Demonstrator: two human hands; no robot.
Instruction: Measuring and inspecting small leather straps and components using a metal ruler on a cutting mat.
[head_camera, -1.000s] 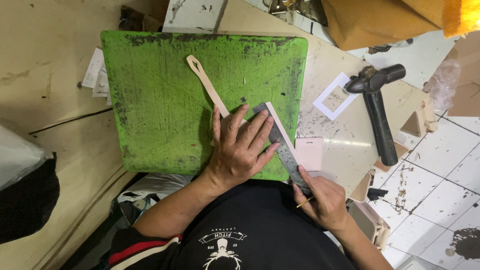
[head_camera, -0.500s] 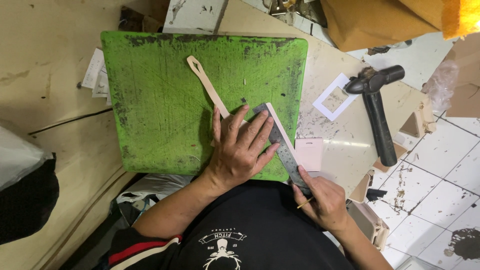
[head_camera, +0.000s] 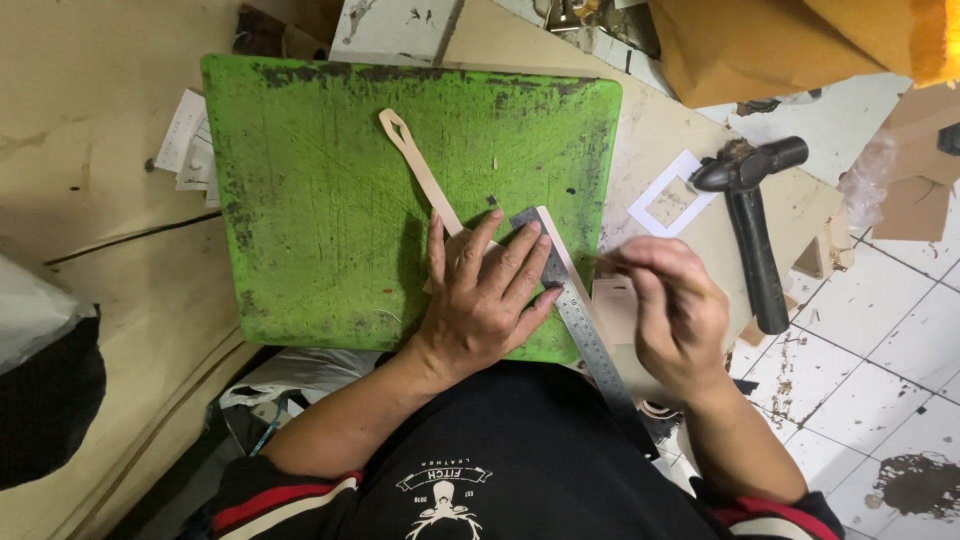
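A worn green cutting mat (head_camera: 320, 200) lies on the wooden bench. A long pale leather strap (head_camera: 420, 165) with a pointed looped end runs diagonally across it. My left hand (head_camera: 485, 300) presses flat on the strap's near end and on a steel ruler (head_camera: 580, 320) that slants off the mat's near right corner. My right hand (head_camera: 670, 310) hovers to the right of the ruler, blurred, fingers pinched around a thin tool whose tip points toward the ruler's edge. A pale leather piece (head_camera: 612, 305) lies under that hand.
A black hammer (head_camera: 752, 235) lies on the bench at the right, beside a white square frame template (head_camera: 673, 200). Paper scraps (head_camera: 190, 150) stick out left of the mat. Brown cardboard (head_camera: 760, 45) sits at the top right. A tiled floor (head_camera: 880, 380) shows at the right.
My right hand has lifted from the ruler's near end and moved up and to the right, toward the ruler's middle. My left hand, the ruler and the strap have stayed put.
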